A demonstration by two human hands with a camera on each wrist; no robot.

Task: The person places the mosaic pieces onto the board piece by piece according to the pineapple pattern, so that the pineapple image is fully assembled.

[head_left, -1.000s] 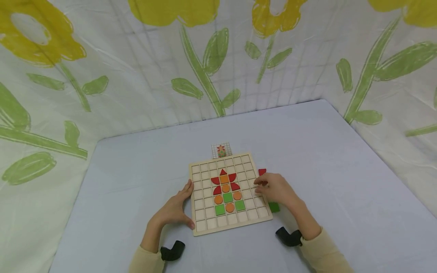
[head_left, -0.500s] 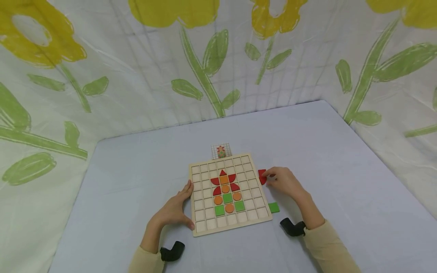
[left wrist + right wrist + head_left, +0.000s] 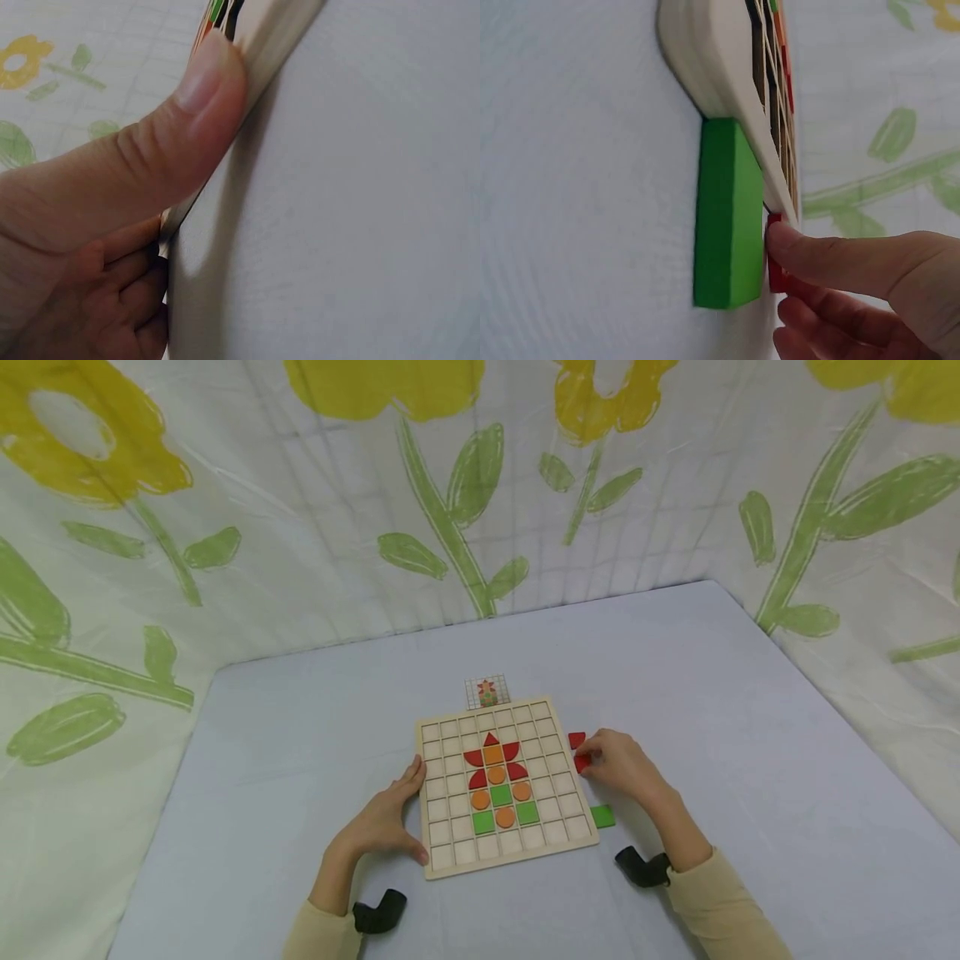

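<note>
A square wooden grid board (image 3: 457, 856) lies on the table with red, orange and green tiles set in its middle cells. My left hand (image 3: 386, 814) rests at the board's left side, fingers spread along the edge and thumb (image 3: 206, 90) against it near the front corner. Beyond the right edge of the board, my right hand (image 3: 622, 766) pinches a red tile (image 3: 582, 764); in the right wrist view the thumb presses on that red tile (image 3: 776, 255). Its shape is partly hidden by the fingers. Just behind it lies another red tile (image 3: 576, 740).
A green square tile (image 3: 603, 816) lies against the board's right edge near the front corner. Behind the board is a small pattern card (image 3: 487, 691) with a gridded picture. The pale table (image 3: 300, 718) meets a flower-printed curtain (image 3: 315, 527).
My right hand has gone from over the board's right columns to the red tiles beside it. The nearer red tile has shifted slightly towards me. My left hand has stayed put.
</note>
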